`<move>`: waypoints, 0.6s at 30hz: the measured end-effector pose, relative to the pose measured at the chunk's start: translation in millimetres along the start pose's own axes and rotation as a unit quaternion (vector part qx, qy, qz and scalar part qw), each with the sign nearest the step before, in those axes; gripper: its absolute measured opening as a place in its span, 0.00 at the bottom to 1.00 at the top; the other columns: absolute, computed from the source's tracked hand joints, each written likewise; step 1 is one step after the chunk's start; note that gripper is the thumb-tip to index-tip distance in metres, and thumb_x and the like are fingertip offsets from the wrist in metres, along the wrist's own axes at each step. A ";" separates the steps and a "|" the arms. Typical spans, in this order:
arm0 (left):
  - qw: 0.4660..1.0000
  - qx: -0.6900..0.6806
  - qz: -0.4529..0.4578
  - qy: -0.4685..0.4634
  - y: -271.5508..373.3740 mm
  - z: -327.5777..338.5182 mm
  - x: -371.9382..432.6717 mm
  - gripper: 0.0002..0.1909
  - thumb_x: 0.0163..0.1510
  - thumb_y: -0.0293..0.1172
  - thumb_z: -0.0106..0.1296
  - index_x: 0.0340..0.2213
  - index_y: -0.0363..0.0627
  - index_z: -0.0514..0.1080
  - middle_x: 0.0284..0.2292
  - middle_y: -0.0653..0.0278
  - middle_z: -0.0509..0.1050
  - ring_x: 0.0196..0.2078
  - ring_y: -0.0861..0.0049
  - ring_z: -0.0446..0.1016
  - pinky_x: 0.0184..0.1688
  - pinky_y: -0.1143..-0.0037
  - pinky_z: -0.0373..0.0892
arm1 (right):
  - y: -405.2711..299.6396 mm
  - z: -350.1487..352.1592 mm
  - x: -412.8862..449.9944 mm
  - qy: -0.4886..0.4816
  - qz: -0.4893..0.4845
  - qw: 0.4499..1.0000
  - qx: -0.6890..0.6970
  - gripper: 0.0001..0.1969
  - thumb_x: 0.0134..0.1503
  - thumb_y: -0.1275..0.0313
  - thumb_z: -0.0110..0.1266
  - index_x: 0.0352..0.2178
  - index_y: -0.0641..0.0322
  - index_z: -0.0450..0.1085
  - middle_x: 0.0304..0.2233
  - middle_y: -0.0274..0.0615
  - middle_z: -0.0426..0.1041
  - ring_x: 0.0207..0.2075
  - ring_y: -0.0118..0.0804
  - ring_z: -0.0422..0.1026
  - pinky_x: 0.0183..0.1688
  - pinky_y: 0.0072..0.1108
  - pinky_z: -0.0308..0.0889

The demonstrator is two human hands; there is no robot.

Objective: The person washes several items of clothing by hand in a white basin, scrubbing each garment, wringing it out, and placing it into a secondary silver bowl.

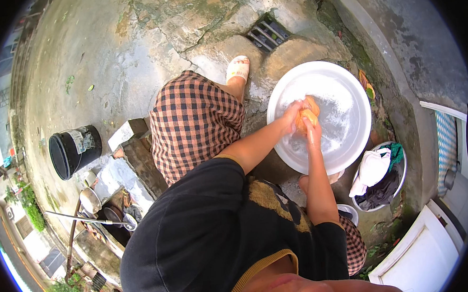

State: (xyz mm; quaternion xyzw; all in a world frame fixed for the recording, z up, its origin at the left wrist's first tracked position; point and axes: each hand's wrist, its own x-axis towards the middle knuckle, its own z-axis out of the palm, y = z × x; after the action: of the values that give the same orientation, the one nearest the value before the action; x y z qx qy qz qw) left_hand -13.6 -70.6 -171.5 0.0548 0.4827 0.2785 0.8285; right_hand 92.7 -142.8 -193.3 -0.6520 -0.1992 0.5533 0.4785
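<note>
Both my hands are over a large white basin (pixel 364 139) of sudsy water in front of me. My left hand (pixel 293 117) grips a wet orange cloth (pixel 312 105) from its left side. My right hand (pixel 313 132) holds the same cloth from below, with the thumb pressed on it. The cloth is bunched up between the two hands, just above or at the water; which of these cannot be told. White foam floats on the water around it.
A smaller basin (pixel 404 172) with white, green and dark clothes stands right of the large one. A metal drain grate (pixel 268 34) lies beyond it. A black bucket (pixel 75 150) and a brick ledge (pixel 140 166) are at left. A white door (pixel 420 247) is at lower right.
</note>
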 end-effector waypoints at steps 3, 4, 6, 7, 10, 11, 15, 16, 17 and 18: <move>0.994 -0.080 -0.061 -0.037 12.4 2.3 6.7 0.20 0.57 0.45 0.41 0.47 0.48 0.63 0.42 0.57 0.70 0.41 0.66 0.71 0.44 0.66 0.69 | -39.6 29.6 -28.0 -0.038 -0.155 0.979 -0.125 0.12 0.51 0.66 0.56 0.35 0.62 0.71 0.31 0.41 0.72 0.34 0.32 0.71 0.37 0.22 0.65; 0.993 -0.071 -0.023 -0.096 15.3 -1.9 10.7 0.21 0.58 0.46 0.41 0.46 0.46 0.63 0.42 0.57 0.70 0.41 0.65 0.71 0.44 0.65 0.69 | -63.8 44.8 -42.2 -0.045 -0.234 0.957 -0.168 0.11 0.51 0.67 0.56 0.33 0.62 0.71 0.29 0.41 0.71 0.32 0.36 0.71 0.36 0.24 0.65; 0.983 -0.069 -0.017 -0.170 9.8 -4.1 16.0 0.21 0.58 0.47 0.41 0.45 0.44 0.63 0.41 0.57 0.70 0.40 0.64 0.71 0.45 0.64 0.69 | -98.5 69.3 -66.5 -0.017 -0.346 0.894 -0.283 0.09 0.50 0.67 0.56 0.30 0.60 0.71 0.28 0.42 0.71 0.31 0.43 0.71 0.34 0.26 0.66; 0.970 -0.135 -0.039 -0.199 10.6 -4.4 17.9 0.22 0.57 0.47 0.41 0.45 0.43 0.63 0.41 0.56 0.70 0.41 0.64 0.71 0.45 0.64 0.68 | -102.2 73.7 -69.8 0.014 -0.380 0.856 -0.351 0.09 0.49 0.66 0.57 0.30 0.58 0.71 0.28 0.43 0.70 0.31 0.48 0.71 0.34 0.28 0.66; 0.939 -0.273 -0.063 -0.198 1.5 16.7 2.2 0.22 0.57 0.46 0.43 0.44 0.41 0.63 0.41 0.55 0.70 0.40 0.64 0.71 0.44 0.65 0.69 | -83.7 53.3 -48.0 0.104 -0.333 0.861 -0.369 0.10 0.52 0.61 0.51 0.29 0.54 0.72 0.29 0.41 0.71 0.32 0.48 0.71 0.36 0.35 0.66; 0.949 -0.274 -0.036 -0.154 0.9 35.5 -11.6 0.21 0.57 0.45 0.44 0.44 0.41 0.63 0.41 0.55 0.70 0.39 0.64 0.72 0.42 0.67 0.70 | -67.6 36.5 -33.6 0.140 -0.305 0.863 -0.378 0.11 0.54 0.60 0.48 0.30 0.52 0.72 0.29 0.40 0.72 0.32 0.49 0.71 0.36 0.36 0.66; 0.998 -0.023 -0.057 0.030 6.0 77.1 -41.6 0.18 0.59 0.41 0.41 0.46 0.43 0.62 0.42 0.55 0.69 0.41 0.66 0.72 0.43 0.67 0.70 | -44.2 -50.9 8.8 0.147 -0.113 0.836 -0.517 0.12 0.55 0.58 0.44 0.32 0.48 0.72 0.34 0.42 0.71 0.34 0.50 0.71 0.38 0.39 0.65; 0.994 0.104 -0.023 0.004 7.3 75.3 -37.0 0.19 0.59 0.41 0.42 0.47 0.43 0.61 0.40 0.57 0.70 0.39 0.66 0.72 0.41 0.67 0.71 | -42.4 -64.5 11.2 0.164 -0.073 0.832 -0.526 0.11 0.54 0.59 0.46 0.33 0.47 0.71 0.38 0.42 0.70 0.37 0.50 0.70 0.40 0.37 0.65; 0.973 0.229 0.011 -0.023 9.8 72.9 -32.0 0.19 0.58 0.40 0.43 0.47 0.42 0.61 0.39 0.58 0.70 0.38 0.67 0.73 0.39 0.67 0.72 | -39.6 -75.5 13.8 0.180 -0.033 0.825 -0.535 0.10 0.53 0.60 0.48 0.34 0.47 0.71 0.42 0.43 0.68 0.41 0.50 0.69 0.42 0.36 0.65; 0.940 0.338 0.037 0.002 20.6 68.8 -29.2 0.22 0.52 0.37 0.51 0.48 0.51 0.61 0.41 0.57 0.69 0.39 0.65 0.72 0.35 0.66 0.71 | -31.9 -90.3 14.8 0.186 -0.025 0.823 -0.537 0.10 0.53 0.60 0.48 0.34 0.47 0.71 0.42 0.43 0.68 0.41 0.50 0.69 0.42 0.36 0.65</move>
State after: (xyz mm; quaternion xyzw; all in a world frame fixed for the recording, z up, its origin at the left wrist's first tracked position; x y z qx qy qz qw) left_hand 24.0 -56.1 -105.3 0.3492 0.5475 0.1292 0.7494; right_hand 188.3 -152.8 -180.6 -0.8910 -0.3883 0.2155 0.0947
